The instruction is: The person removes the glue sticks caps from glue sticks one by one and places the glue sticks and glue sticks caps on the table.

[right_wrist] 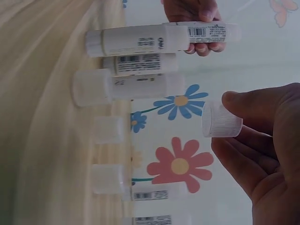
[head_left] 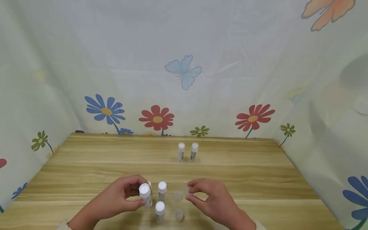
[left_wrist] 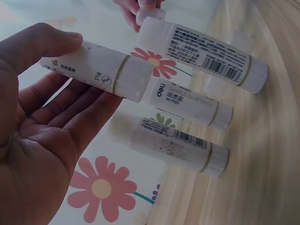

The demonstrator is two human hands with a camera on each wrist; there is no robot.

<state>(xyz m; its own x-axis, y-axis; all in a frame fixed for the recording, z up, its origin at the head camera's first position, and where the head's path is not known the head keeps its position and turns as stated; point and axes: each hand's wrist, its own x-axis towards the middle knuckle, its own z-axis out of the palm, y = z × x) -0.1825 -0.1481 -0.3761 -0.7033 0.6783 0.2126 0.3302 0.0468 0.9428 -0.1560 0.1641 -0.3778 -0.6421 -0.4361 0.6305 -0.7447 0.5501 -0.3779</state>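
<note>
Held upright just above the tabletop, a white glue stick (head_left: pixel 145 195) is pinched between the thumb and fingers of my left hand (head_left: pixel 115 197). Its "21g" label shows in the left wrist view. Three more glue sticks stand close by: one in front (head_left: pixel 160 213), one to the right (head_left: pixel 162 191), and one (left_wrist: pixel 171 145) mostly hidden in the head view. My right hand (head_left: pixel 215 198) pinches a ribbed translucent cap (right_wrist: pixel 222 120) by thumb and fingertips. Three similar caps, a near one (right_wrist: pixel 92 87), a middle one (right_wrist: pixel 108 130) and a farther one (right_wrist: pixel 108 179), sit on the table.
Farther back on the wood-grain table (head_left: pixel 244 166) stand two more glue sticks, a left one (head_left: pixel 180 153) and a right one (head_left: pixel 194 152). A pale curtain (head_left: pixel 129 80) with flowers and butterflies rises along the back and both sides.
</note>
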